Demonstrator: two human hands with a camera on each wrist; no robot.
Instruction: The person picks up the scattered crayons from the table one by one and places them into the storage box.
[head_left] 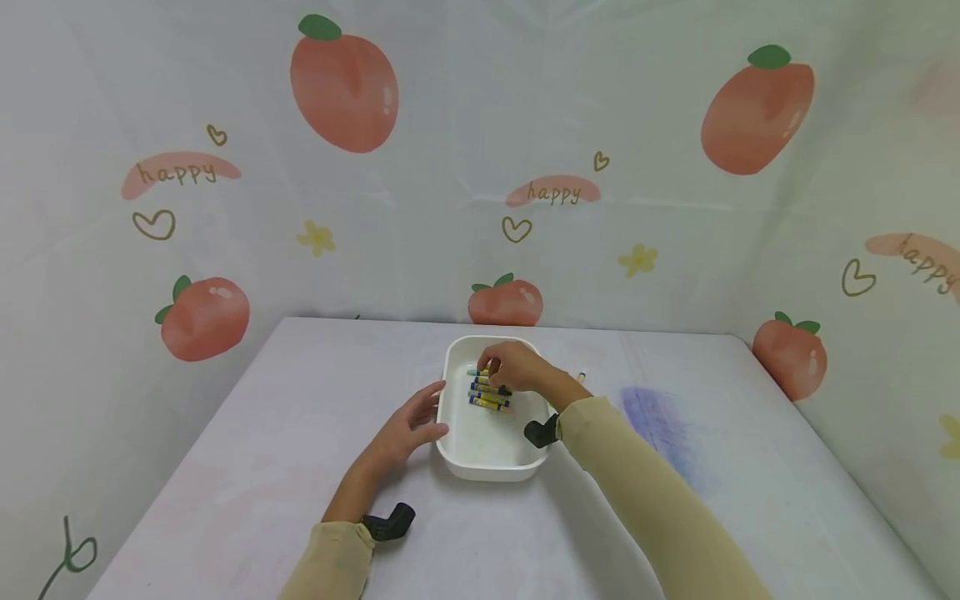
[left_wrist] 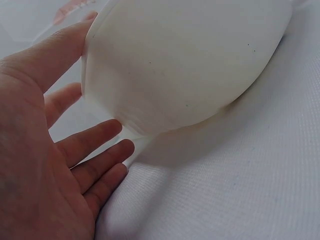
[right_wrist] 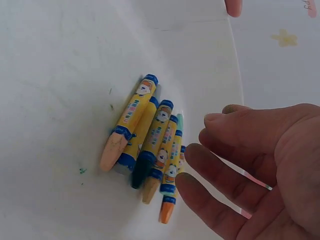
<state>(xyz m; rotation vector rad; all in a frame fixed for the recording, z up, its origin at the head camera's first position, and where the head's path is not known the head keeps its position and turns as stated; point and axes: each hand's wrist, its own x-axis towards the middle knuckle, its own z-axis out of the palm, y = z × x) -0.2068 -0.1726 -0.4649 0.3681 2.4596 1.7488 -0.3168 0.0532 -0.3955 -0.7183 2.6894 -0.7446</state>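
A white tray point(head_left: 491, 450) holds several crayons point(right_wrist: 162, 132) with yellow and blue wrappers, lying side by side and partly overlapping. Their tips include peach, dark green, tan and orange. My left hand point(head_left: 412, 423) touches the tray's left side, fingers spread, thumb at the rim; the left wrist view shows the fingertips against the outer wall. Over the far part of the tray reaches my right hand point(head_left: 517, 365), beside the crayons. In the right wrist view its thumb and index finger come together, the other fingers loosely bent, with no crayon visible among them.
Another crayon point(head_left: 581, 377) shows on the table beyond the right forearm. A blue-purple smudge point(head_left: 660, 425) marks the white tablecloth point(head_left: 315, 400) to the right. Behind the table hangs a white printed backdrop point(head_left: 435, 167). Each wrist wears a black device point(head_left: 390, 523).
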